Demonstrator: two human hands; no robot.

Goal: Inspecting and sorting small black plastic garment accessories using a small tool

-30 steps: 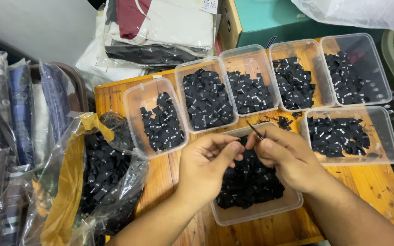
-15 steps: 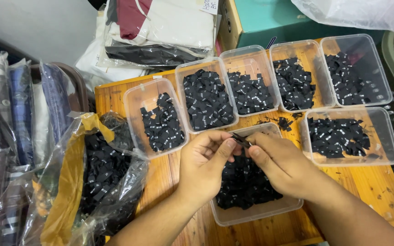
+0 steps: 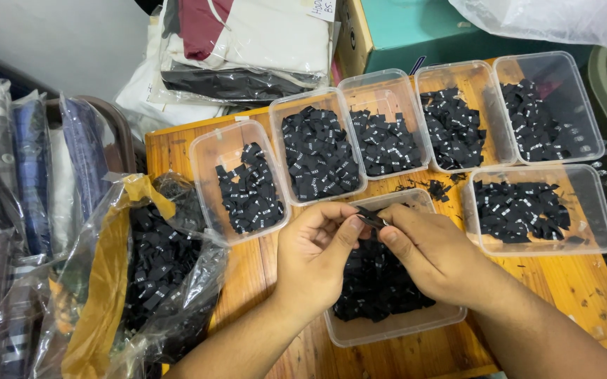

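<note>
- The table (image 3: 177,151) is crowded with sorting work: six clear tubs are set along its far edge and right side, and each already carries a layer of small black labels, so much of the sorting appears done.
- A clear bag (image 3: 142,281) at the table's left edge is seen heaped with black labels; by that, a good share seems left to sort.
- The near tub (image 3: 395,326), at the table's near edge under the hands, is about half filled with a dark pile of labels that seem yet unsorted.
- The far-left tub (image 3: 237,179) is the most thinly filled; the tub (image 3: 317,144) next to it is packed thickest.
- A few stray labels (image 3: 437,188) are scattered on the bare wood between the tubs.
- The left hand (image 3: 317,256) is curled, thumb and forefinger pressed together on a label (image 3: 368,217).
- The right hand (image 3: 430,249) is closed likewise, its fingertips pinching the same label from the other side, just above the near tub's far rim.
</note>
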